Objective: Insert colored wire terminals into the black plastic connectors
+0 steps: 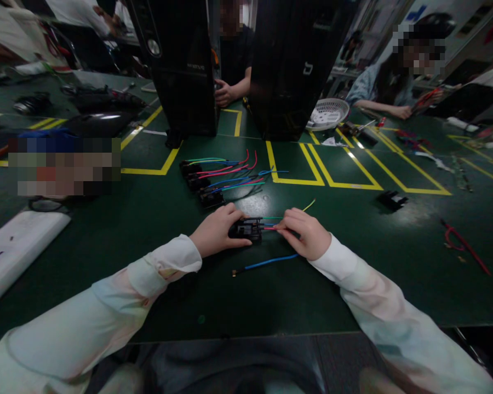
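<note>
My left hand (218, 230) is closed around a black plastic socket block (248, 229), thumb along its near edge and fingers over the far one. From its right end green, blue and red wires run toward my right hand (305, 232). Thumb and forefinger there pinch the red wire (270, 228) a little way from the block. A yellow-green wire end (309, 205) sticks out beyond my right hand. Just below lies a loose blue wire (267, 262) with a metal terminal at its left end. Several wired black socket blocks (197, 180) lie in a row behind my hands.
Two black computer towers (184, 65) stand at the back, with a person's hand (225, 94) between them. A black part (392, 200) and a red wire (468, 249) lie to the right. A white case (24, 246) is at left, and a white basket (331, 113) stands farther back.
</note>
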The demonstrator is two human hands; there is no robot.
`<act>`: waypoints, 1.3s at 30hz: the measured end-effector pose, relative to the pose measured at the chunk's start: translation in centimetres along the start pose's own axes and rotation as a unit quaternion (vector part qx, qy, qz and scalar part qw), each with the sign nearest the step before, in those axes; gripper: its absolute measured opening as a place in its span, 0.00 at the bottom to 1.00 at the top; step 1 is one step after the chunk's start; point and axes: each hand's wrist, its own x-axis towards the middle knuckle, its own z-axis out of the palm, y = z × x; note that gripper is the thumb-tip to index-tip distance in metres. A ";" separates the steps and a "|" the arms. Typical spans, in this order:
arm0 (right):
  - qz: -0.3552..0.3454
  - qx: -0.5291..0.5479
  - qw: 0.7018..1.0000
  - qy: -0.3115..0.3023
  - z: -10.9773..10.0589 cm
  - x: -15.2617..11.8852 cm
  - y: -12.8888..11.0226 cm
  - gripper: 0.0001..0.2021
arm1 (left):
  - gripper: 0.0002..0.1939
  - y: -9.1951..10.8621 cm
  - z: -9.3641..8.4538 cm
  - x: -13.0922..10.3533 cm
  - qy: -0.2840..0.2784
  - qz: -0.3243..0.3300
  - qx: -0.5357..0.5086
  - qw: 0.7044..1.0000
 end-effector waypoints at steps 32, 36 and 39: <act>-0.010 0.007 1.000 0.012 0.0 0.0 0.1 0.07 | 0.27 0.0 -0.1 0.0 -0.004 -0.001 0.004 1.000; 0.009 -0.017 1.000 0.019 0.1 0.0 0.1 0.08 | 0.26 0.0 0.0 0.0 -0.005 -0.005 0.004 1.000; 0.025 -0.030 0.998 0.047 0.2 0.0 0.0 0.08 | 0.27 0.0 0.0 0.0 -0.004 -0.004 0.003 1.000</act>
